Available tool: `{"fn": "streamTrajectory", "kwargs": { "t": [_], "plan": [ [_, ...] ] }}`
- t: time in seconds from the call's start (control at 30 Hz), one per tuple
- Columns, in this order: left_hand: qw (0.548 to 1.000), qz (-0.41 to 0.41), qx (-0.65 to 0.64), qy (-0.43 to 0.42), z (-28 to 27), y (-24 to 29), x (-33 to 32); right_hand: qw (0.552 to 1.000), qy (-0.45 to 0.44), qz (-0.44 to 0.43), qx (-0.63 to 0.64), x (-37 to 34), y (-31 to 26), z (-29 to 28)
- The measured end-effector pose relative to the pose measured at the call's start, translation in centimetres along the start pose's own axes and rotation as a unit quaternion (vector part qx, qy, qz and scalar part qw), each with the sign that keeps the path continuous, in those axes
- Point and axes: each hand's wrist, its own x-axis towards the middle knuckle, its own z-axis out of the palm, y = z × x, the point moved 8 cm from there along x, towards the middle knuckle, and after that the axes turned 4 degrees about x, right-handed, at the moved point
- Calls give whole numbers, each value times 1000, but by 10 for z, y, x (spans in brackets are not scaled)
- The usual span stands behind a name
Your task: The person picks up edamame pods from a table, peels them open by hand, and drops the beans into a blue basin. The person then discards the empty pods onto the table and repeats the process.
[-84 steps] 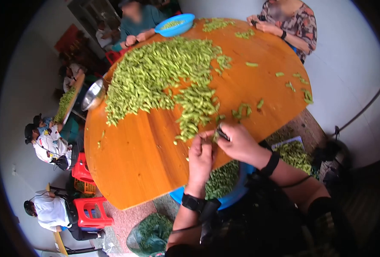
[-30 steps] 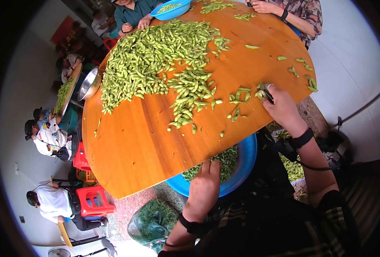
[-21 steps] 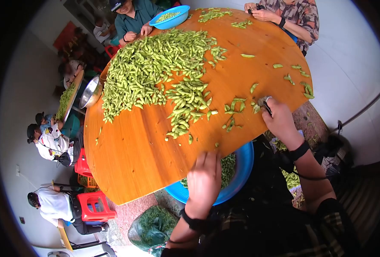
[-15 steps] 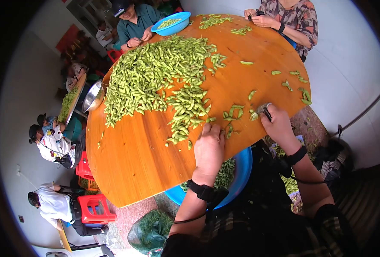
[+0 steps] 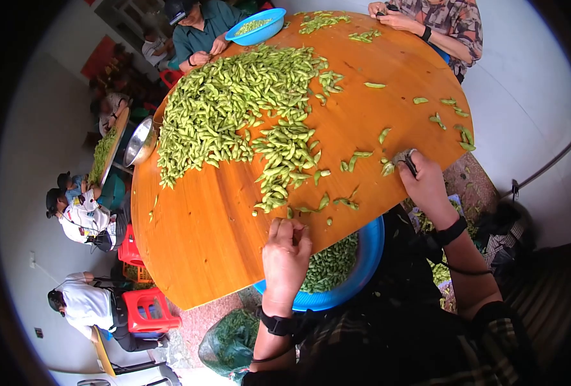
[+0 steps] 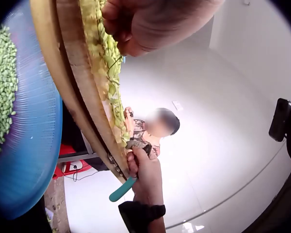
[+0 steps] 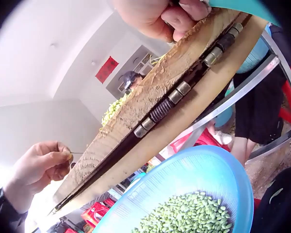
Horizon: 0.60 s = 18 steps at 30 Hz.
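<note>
The green pods [image 5: 324,201] nearest the work lie loose on the bench [image 5: 195,251], a few strung out just in from its near edge, with the main pile [image 5: 234,109] beyond them. The left hand [image 5: 287,257] is at that edge, thumb and fingertips together on what looks like a thin stem [image 6: 115,63]; something that slight could slip or snap if tugged at an angle. The right hand [image 5: 425,188] is curled round a teal-handled tool [image 6: 122,189] beside some pale pods [image 5: 387,168] — I cannot tell how its working end points, so fingers straying close might get nicked. Below the edge sits a blue basin [image 5: 372,257] of beans [image 5: 329,265], partly under the bench: a careless sweep could send stem or whole pods down among them — those lying closest to the edge being likeliest to fall
</note>
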Motion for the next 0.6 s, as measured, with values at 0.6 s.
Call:
{"fn": "streamTrajectory", "kwargs": {
  "t": [0.6],
  "plan": [
    [982, -96, -164, 2, 10, -27, -7, 937, -282, -197, -60, -20, -99, 122]
  ]
}}
